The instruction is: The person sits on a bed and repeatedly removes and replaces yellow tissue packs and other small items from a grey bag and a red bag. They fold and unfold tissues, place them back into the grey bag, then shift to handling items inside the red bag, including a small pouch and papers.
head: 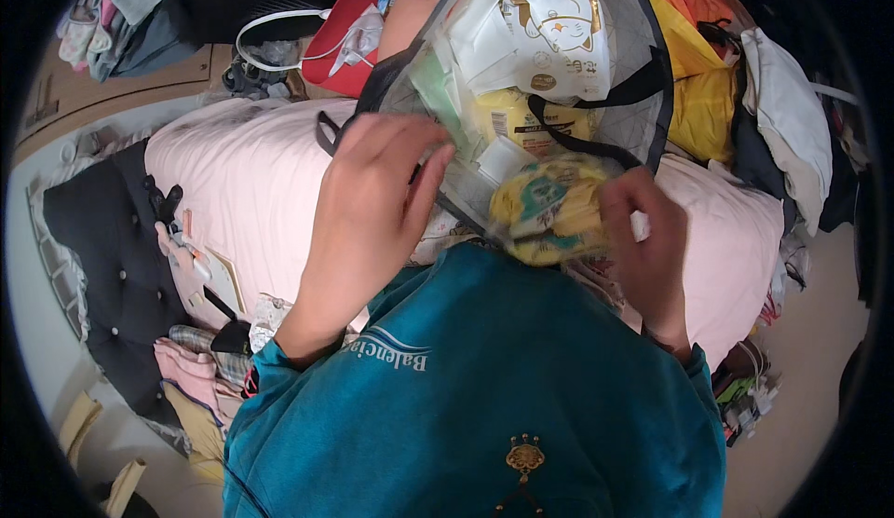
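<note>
An open grey mesh bag point(632, 36) with dark edging and black straps lies before me. Inside it are a white pouch with a cat drawing point(559, 43), a yellow printed pack point(531, 120) and a small white packet point(506, 160). At the bag's near end sits a yellow and green plastic package point(548, 207), blurred. My left hand point(377, 182) is at the bag's left edge, fingers curled; whether it grips the edge is unclear. Blurred, my right hand point(646, 238) is beside the package's right end, with something small and white showing between its fingers. Its grip cannot be made out.
Pink bedding point(244, 148) spreads beneath the bag. A red bag with white handles point(349, 36) stands behind at left, a yellow bag point(698, 99) at right. A dark tufted headboard point(105, 273) borders the left. Folded clothes point(188, 371) lie at the lower left.
</note>
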The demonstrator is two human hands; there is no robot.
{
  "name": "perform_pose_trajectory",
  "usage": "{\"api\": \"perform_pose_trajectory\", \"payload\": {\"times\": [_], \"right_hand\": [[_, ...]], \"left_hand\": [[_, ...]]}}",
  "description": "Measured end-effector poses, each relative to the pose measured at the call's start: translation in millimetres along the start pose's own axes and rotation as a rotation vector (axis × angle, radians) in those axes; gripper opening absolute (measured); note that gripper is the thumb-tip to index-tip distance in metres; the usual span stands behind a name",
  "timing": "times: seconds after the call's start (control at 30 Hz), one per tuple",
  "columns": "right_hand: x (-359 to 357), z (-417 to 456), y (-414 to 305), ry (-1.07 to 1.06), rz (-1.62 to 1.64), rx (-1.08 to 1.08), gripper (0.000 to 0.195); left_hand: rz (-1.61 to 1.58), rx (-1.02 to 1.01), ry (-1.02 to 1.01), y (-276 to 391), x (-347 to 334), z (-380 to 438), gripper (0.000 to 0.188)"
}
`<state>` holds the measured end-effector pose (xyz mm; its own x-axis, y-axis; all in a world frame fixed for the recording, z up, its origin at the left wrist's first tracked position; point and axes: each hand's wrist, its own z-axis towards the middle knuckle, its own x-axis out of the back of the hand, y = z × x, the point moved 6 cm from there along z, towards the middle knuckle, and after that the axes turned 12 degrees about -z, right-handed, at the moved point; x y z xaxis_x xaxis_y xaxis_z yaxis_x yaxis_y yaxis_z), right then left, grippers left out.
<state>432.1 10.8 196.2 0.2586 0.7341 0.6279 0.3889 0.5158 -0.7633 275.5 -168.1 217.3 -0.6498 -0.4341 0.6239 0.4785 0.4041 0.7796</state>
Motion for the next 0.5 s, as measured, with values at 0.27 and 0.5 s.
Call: {"api": "perform_pose_trajectory", "payload": {"times": [0.27,0.5], "right_hand": [[21,37,-4,0.565,0.092,0.020,0.011],[-78,3,-54,-0.014,-0.411,0.632,0.033]], "left_hand": [[-0.116,0.104,0.550,-30,8,17,0.025],[-0.176,0.109,0.474,-35,8,25,0.007]]}}
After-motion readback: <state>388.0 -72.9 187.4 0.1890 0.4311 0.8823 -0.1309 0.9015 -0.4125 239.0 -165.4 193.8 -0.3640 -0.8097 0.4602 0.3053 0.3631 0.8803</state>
